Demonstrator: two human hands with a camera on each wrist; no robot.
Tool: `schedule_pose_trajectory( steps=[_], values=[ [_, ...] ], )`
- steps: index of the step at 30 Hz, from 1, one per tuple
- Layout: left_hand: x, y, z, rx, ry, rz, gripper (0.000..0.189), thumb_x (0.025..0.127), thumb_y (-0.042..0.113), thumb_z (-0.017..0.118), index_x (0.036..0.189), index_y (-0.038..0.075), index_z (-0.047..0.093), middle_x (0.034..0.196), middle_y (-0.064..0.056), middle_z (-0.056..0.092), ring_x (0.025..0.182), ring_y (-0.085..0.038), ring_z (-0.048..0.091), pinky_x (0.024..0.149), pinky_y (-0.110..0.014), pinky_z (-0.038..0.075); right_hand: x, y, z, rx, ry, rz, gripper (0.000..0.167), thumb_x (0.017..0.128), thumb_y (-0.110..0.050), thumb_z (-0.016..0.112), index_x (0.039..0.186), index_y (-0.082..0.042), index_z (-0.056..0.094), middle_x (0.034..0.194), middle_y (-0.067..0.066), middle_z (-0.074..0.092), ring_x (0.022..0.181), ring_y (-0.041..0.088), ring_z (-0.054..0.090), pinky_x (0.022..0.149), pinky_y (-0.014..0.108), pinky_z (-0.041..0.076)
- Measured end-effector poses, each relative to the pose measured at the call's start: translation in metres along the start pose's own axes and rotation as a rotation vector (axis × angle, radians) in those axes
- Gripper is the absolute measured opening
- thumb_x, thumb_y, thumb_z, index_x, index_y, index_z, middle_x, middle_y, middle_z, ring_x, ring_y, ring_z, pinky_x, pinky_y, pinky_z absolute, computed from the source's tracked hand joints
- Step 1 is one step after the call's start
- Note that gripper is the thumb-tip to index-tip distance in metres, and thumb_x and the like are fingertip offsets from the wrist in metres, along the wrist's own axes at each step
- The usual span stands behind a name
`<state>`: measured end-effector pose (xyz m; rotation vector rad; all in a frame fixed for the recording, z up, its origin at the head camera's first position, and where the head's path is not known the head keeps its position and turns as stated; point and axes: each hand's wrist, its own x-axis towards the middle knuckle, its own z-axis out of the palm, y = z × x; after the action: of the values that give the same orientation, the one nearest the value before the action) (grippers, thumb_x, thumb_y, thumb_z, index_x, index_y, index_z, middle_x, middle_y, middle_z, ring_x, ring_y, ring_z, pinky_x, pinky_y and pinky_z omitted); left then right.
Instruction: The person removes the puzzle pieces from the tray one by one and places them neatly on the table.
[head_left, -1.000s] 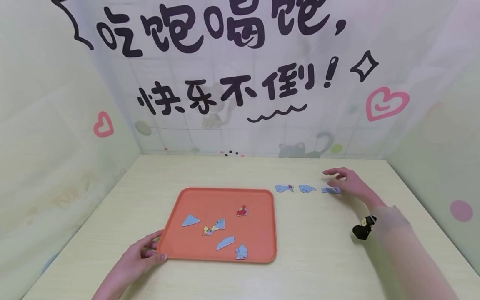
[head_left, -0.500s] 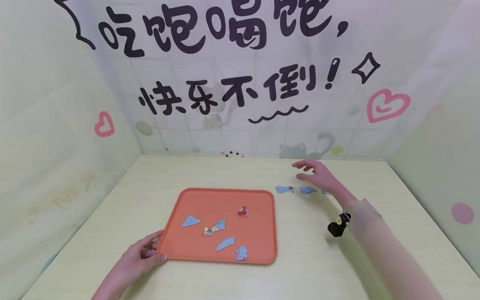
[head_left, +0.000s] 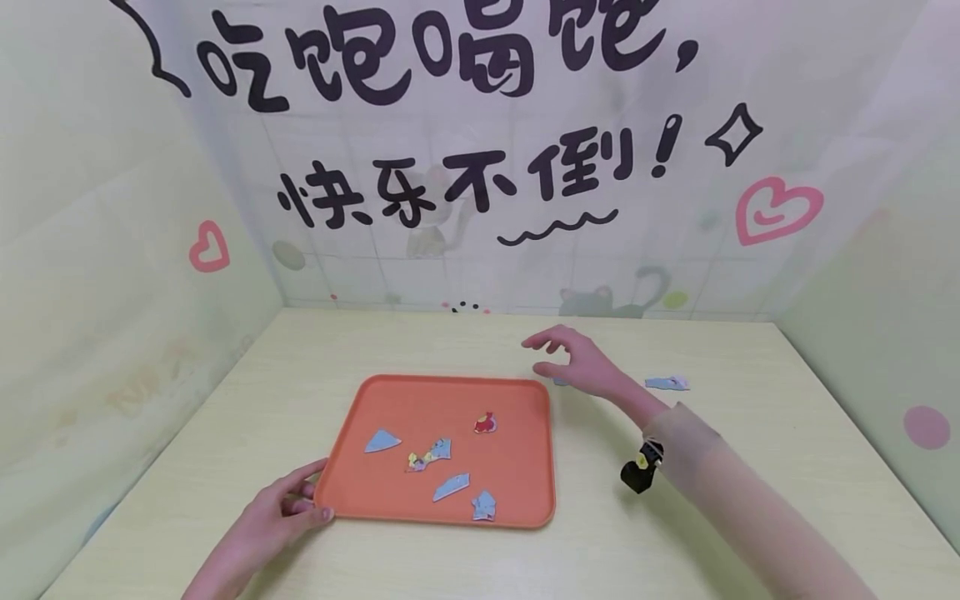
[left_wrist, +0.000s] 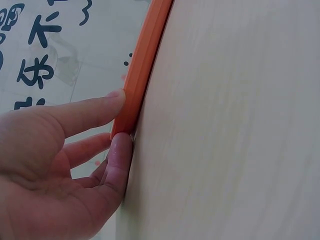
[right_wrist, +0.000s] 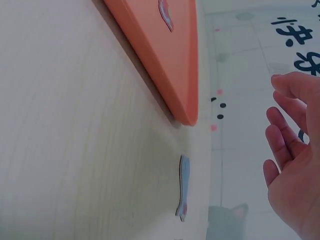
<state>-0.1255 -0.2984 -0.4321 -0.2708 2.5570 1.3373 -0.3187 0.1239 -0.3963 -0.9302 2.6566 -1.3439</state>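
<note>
My left hand grips the front left corner of an orange tray between thumb and fingers, close up in the left wrist view. My right hand hangs over the table by the tray's back right corner, fingers loosely bent and holding nothing. Below it lies a light-blue jigsaw piece, mostly covered by the hand in the head view. On the tray are a red piece, a blue triangular piece, a blue-and-yellow piece and two more blue pieces near the front.
Another blue piece lies on the pale wooden table right of my right forearm. A black wrist device sits at the right cuff. A printed curtain stands behind the table and at both sides.
My right hand has moved left from the rightmost table piece to beside the tray's back right corner, uncovering that piece and hiding the middle one. The left hand and tray have stayed put.
</note>
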Motion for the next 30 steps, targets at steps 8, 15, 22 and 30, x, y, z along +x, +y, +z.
schedule_pose_trajectory(
  steps=[8, 15, 22, 30],
  values=[
    [-0.001, 0.002, 0.0, -0.02, -0.008, 0.009, 0.077, 0.087, 0.019, 0.075, 0.152, 0.008, 0.036, 0.121, -0.012, 0.054, 0.09, -0.009, 0.057, 0.074, -0.02, 0.049, 0.001, -0.011, 0.029, -0.02, -0.064, -0.019, 0.036, 0.091, -0.014, 0.07, 0.126, -0.013, 0.065, 0.128, 0.012, 0.062, 0.112, 0.034, 0.055, 0.098, 0.053, 0.045],
    [-0.002, 0.0, 0.0, -0.004, -0.004, 0.032, 0.076, 0.088, 0.015, 0.073, 0.153, 0.005, 0.034, 0.122, -0.012, 0.056, 0.089, -0.007, 0.057, 0.074, -0.019, 0.049, 0.004, -0.011, 0.048, -0.05, -0.121, 0.008, 0.04, 0.09, -0.019, 0.073, 0.128, -0.017, 0.064, 0.124, 0.004, 0.063, 0.112, 0.021, 0.056, 0.099, 0.042, 0.045],
    [-0.001, 0.001, 0.001, -0.003, 0.0, 0.021, 0.076, 0.088, 0.017, 0.074, 0.153, 0.006, 0.035, 0.122, -0.012, 0.056, 0.09, -0.008, 0.058, 0.074, -0.019, 0.049, 0.004, -0.011, 0.06, -0.061, -0.171, 0.024, 0.044, 0.088, -0.025, 0.075, 0.13, -0.017, 0.063, 0.123, 0.004, 0.063, 0.114, 0.02, 0.055, 0.099, 0.042, 0.045],
    [0.0, -0.001, 0.001, 0.004, -0.001, 0.022, 0.077, 0.089, 0.017, 0.074, 0.153, 0.005, 0.034, 0.123, -0.012, 0.056, 0.091, -0.009, 0.057, 0.074, -0.02, 0.049, 0.005, -0.013, 0.071, -0.092, -0.264, 0.059, 0.044, 0.086, -0.028, 0.077, 0.127, -0.018, 0.065, 0.123, 0.0, 0.062, 0.114, 0.018, 0.051, 0.097, 0.039, 0.043]
  ],
)
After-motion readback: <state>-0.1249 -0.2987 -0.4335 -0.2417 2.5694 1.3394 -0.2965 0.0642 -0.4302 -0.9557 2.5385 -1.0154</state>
